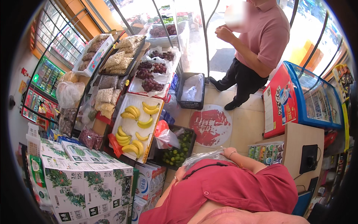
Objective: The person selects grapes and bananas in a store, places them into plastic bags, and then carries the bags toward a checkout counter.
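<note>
A crumpled clear plastic bag (pixel 205 156) stretches in front of my red shirt, between my two hands. My right hand (pixel 229 153), with a bracelet at the wrist, grips the bag's right end. At the other end, my left hand (pixel 180 172) is closed against the plastic, its fingers partly hidden by the bag and shirt. Just beyond the left hand, a black crate of green citrus fruit (pixel 175 151) stands on the floor. A red-and-clear plastic bag (pixel 165 135) hangs over that crate's left side, beside a white tray of bananas (pixel 131 102).
A person in a pink shirt (pixel 270 36) stands by the doorway. Dark grapes (pixel 152 72) and bagged dry goods (pixel 119 63) line the left. Stacked milk cartons (pixel 92 182) rise at lower left. A red-and-blue chest freezer (pixel 302 98) and a wooden counter (pixel 300 151) flank the right.
</note>
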Motion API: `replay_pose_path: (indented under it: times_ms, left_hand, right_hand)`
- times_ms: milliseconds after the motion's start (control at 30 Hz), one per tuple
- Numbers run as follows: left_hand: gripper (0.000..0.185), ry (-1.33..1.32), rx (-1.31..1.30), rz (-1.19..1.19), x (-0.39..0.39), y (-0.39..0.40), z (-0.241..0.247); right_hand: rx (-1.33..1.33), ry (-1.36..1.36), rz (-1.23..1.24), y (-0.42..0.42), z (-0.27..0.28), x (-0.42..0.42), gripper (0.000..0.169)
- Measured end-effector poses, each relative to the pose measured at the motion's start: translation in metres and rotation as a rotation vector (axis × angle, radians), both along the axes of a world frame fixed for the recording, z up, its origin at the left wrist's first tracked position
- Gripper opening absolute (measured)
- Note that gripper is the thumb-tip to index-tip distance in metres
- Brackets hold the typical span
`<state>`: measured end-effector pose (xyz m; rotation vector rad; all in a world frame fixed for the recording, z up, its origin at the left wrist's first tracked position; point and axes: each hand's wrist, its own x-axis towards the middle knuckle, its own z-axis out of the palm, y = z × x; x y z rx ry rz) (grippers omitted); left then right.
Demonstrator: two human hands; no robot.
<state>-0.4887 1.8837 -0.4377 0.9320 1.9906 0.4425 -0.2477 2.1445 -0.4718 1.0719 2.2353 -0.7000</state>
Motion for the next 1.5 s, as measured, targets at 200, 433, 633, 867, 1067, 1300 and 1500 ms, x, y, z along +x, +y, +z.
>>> replay_pose_path:
  times_ms: [200,433,633,867,1067,1300,1500]
  left_hand:
    - [0.058,-0.064,0.033,0.068,0.004,-0.011,-0.01]
    - [0.046,0.083,0.205,-0.007,-0.004,-0.021,-0.022]
    - [0.036,0.167,0.142,0.072,-0.011,-0.003,-0.026]
    - [0.047,-0.42,0.136,0.348,-0.018,0.014,-0.029]
    - [0.046,0.124,-0.09,0.106,-0.018,0.003,0.01]
    - [0.049,0.325,-0.139,0.079,-0.031,-0.006,0.022]
    - [0.035,0.171,-0.101,0.226,-0.058,-0.003,-0.008]
  right_hand:
    - [0.008,-0.004,0.161,0.008,0.012,-0.005,0.031]
    - [-0.066,0.072,0.034,-0.013,-0.036,0.014,0.025]
    - [-0.155,-0.011,0.037,-0.011,-0.02,0.025,0.035]
    - [-0.092,-0.004,-0.006,0.003,-0.025,0.005,0.047]
    - [-0.118,0.041,0.015,0.005,-0.005,-0.021,0.048]
    - [-0.152,0.089,0.056,-0.01,-0.013,-0.047,0.055]
    - [-0.142,0.076,0.076,0.005,0.003,-0.066,0.049]
